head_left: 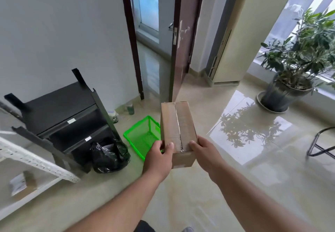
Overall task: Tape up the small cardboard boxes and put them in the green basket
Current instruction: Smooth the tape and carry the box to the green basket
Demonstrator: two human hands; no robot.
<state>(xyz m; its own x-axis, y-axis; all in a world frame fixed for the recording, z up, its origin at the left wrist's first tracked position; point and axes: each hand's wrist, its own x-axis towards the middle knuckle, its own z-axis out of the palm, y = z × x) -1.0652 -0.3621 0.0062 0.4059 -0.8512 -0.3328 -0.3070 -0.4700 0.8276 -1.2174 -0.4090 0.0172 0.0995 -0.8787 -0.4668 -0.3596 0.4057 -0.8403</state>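
above the green basket (143,137) both hands, left (158,156) and right (204,152), pinch the taped cardboard box's (178,128) near end; it looks light and stiff, best held by its side faces.

A black shelf unit (63,115) lies tipped back against the grey wall (63,32) at the left. A full black rubbish bag (108,156) sits on the shiny tiled floor (253,150) just in front of it. A white perforated metal frame (36,161) crosses the lower left corner. Near the wall's foot stands a small green bottle (130,108). Behind, a dark brown door (183,37) stands open, its metal handle (183,29) showing. A tall cream cabinet-like unit (233,37) stands right of the door. At the far right a leafy potted plant (301,54) sits in a grey pot (282,95) by the window, and part of a black chair frame (320,146) shows at the edge.
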